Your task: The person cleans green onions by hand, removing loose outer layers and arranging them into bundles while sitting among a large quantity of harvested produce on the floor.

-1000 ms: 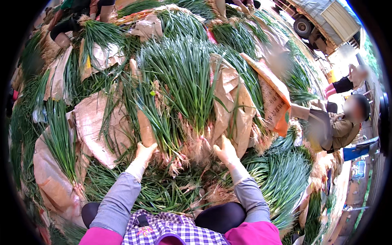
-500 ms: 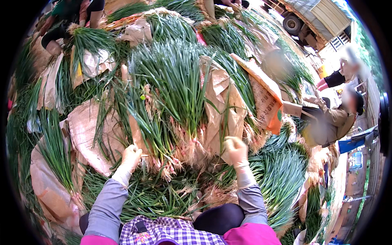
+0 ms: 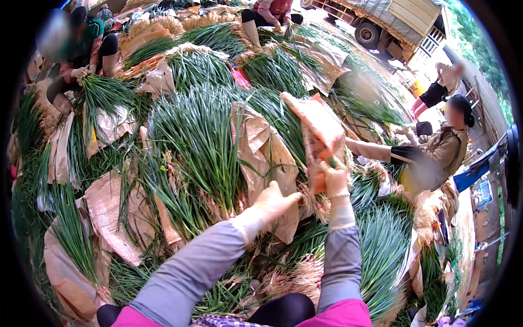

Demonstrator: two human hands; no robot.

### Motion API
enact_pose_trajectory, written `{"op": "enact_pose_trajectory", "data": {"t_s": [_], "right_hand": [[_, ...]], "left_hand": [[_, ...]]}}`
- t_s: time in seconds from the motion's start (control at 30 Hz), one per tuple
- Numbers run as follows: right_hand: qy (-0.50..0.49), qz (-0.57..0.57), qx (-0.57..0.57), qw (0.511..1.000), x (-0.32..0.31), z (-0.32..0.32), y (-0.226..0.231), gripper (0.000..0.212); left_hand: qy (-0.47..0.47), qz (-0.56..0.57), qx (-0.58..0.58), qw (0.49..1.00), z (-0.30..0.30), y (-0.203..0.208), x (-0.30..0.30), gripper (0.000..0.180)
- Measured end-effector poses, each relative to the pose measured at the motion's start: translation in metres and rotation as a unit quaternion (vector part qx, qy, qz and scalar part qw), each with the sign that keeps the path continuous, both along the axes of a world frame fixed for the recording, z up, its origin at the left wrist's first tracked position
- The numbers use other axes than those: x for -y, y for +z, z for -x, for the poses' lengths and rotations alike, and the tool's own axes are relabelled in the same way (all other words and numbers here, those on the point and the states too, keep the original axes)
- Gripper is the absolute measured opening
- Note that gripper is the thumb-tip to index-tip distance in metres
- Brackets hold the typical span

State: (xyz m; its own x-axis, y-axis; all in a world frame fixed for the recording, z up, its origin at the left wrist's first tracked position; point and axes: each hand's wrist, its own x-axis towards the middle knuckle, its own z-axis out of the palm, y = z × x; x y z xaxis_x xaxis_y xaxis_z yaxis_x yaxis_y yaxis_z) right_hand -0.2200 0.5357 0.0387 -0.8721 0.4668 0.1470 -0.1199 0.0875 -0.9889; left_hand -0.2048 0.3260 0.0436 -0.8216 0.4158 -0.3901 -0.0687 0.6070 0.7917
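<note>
My left hand (image 3: 273, 204), in a pale glove, is open, with thumb and fingers apart, over the lower part of a crumpled brown paper sheet (image 3: 271, 171). My right hand (image 3: 336, 180), gloved too, is closed at the lower right edge of an orange and tan sack sheet (image 3: 322, 131) and appears to grip it. A small green tip (image 3: 331, 162) shows at its fingers; what it belongs to is unclear. Left of the paper lies a large heap of spring onions (image 3: 193, 147), pinkish root ends toward me. Root ends below the sack sheet are partly hidden by my right hand.
More spring onions (image 3: 381, 248) lie to the right, and loose ones (image 3: 223, 294) near my knees. Brown sacking (image 3: 117, 218) covers the left side. Co-workers sit at the far left (image 3: 90, 49), far middle (image 3: 272, 13) and right (image 3: 444, 150). A truck (image 3: 389, 24) stands behind.
My left hand has moved right, across to the brown paper. My right hand has moved to the orange sack sheet, which is now more upright and folded. The view has shifted right.
</note>
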Motion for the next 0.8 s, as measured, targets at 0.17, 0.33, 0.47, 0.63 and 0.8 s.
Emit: {"op": "enact_pose_trajectory", "data": {"t_s": [0.17,0.33,0.47,0.63,0.8], "right_hand": [[0.175,-0.345,0.009,0.922,0.052,-0.073,0.075,0.033],[0.287,-0.330,-0.024,0.899,0.099,-0.112,0.064,0.028],[0.182,-0.304,-0.031,0.935,0.059,-0.129,0.076,0.025],[-0.199,-0.088,-0.083,0.972,-0.020,-0.112,0.133,0.023],[-0.180,-0.172,-0.159,0.955,-0.082,-0.063,0.171,0.039]], "left_hand": [[0.120,-0.097,0.047,0.987,0.021,-0.071,-0.064,0.060],[0.240,-0.469,0.346,0.777,0.048,-0.172,-0.037,0.034],[0.169,-0.184,0.052,0.967,0.017,-0.089,-0.028,0.025],[0.289,-0.316,0.044,0.903,0.004,-0.066,0.001,0.031],[0.348,-0.329,0.107,0.871,-0.002,-0.038,0.014,0.036]]}}
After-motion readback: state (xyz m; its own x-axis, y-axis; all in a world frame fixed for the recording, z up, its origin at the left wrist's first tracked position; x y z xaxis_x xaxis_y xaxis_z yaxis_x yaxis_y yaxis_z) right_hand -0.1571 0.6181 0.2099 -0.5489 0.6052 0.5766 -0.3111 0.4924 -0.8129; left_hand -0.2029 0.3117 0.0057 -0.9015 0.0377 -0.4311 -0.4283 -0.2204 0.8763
